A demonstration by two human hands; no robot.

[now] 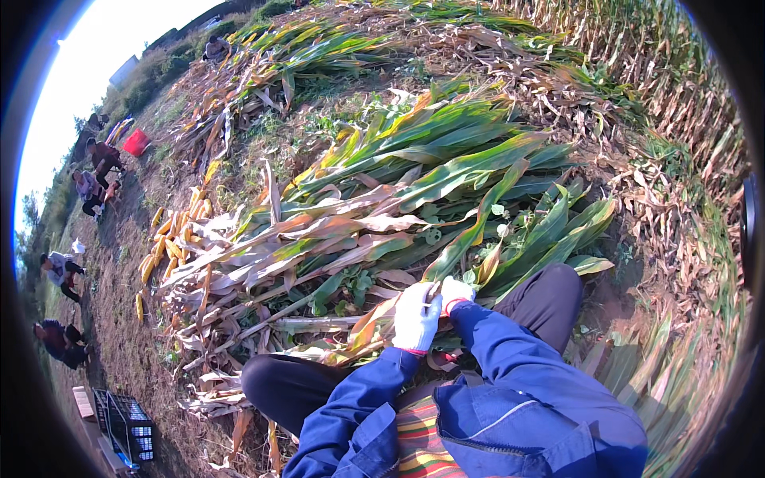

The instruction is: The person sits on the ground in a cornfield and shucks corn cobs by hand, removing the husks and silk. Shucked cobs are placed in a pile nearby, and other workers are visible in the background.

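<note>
My left hand [416, 316], in a white knit glove with a red cuff edge, is curled at the near side of a heap of cut corn stalks [311, 322]. Touching it or just right of it is my right hand [456, 291], gloved the same way. Between them a small piece of dry leaf or husk shows at the left fingertips; what the right hand holds is hidden. Long green and yellowing corn leaves [454, 143] fan out beyond both hands. Husked yellow corn cobs [170, 239] lie piled left of the heap.
Several people [58, 343] sit or crouch along the far left, with a red bag [136, 143] near two of them. A black plastic crate [122, 424] is at the lower left. More cut stalks [334, 48] lie ahead; standing corn [645, 54] rises at the upper right.
</note>
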